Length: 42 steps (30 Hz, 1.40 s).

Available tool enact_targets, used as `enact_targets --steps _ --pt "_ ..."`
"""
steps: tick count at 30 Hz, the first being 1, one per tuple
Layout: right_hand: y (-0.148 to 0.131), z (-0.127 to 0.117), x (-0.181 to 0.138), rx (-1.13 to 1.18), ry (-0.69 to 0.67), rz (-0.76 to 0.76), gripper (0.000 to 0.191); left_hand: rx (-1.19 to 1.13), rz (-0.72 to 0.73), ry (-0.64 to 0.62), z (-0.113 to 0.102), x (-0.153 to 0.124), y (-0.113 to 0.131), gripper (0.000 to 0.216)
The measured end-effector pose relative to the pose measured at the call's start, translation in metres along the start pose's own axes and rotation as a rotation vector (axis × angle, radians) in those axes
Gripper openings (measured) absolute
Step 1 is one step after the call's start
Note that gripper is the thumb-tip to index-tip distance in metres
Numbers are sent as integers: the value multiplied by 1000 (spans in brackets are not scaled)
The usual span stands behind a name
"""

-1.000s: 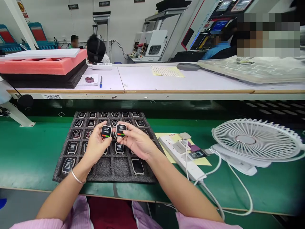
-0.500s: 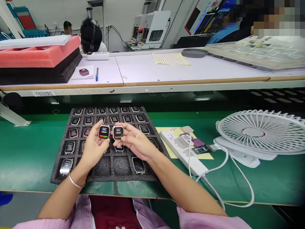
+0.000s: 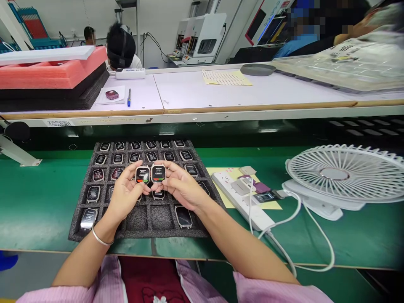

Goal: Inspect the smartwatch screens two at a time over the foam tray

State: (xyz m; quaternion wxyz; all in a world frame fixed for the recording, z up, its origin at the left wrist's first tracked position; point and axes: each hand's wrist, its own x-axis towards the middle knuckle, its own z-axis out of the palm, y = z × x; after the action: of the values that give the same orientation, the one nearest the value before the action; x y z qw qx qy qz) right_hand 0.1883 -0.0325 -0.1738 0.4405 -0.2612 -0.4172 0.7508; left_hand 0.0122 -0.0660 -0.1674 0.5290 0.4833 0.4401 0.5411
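My left hand (image 3: pixel 126 191) grips a strapless smartwatch (image 3: pixel 142 174) by its edges, its lit screen facing me. Close beside it, my right hand (image 3: pixel 181 185) holds a second watch of the same kind (image 3: pixel 158 173), also lit, with a red and green band low on the screen. Both are held above a dark grey foam tray (image 3: pixel 135 223) whose compartments hold several more watch bodies, such as one with a dark screen (image 3: pixel 183 217) at the front right and one with a glaring screen (image 3: pixel 89 219) at the front left. My hands hide part of the middle rows.
Right of the tray lie a white power strip (image 3: pixel 243 202) with cables and a yellow sheet (image 3: pixel 273 205) under small parts. A white fan (image 3: pixel 334 173) stands farther right. A raised shelf (image 3: pixel 195 94) crosses behind, with pink foam (image 3: pixel 72 71) at its left. Other people are beyond it.
My left hand has brought its watch a little to the right and tilted it, closer to the other watch. My right hand's watch has shifted slightly up.
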Motion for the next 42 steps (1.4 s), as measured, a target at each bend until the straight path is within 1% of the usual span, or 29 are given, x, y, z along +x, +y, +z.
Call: enact_targets --steps 15,23,34,42 --pt "0 1 -1 7 -4 7 45 8 -8 15 0 1 0 54" --pt "-2 1 -1 -51 12 -25 45 30 -5 29 0 1 0 54" --pt "-1 0 0 -92 11 -44 45 32 -10 15 1 1 1 53" --pt "-1 1 -1 -78 26 -35 46 40 -5 11 1 1 0 53"
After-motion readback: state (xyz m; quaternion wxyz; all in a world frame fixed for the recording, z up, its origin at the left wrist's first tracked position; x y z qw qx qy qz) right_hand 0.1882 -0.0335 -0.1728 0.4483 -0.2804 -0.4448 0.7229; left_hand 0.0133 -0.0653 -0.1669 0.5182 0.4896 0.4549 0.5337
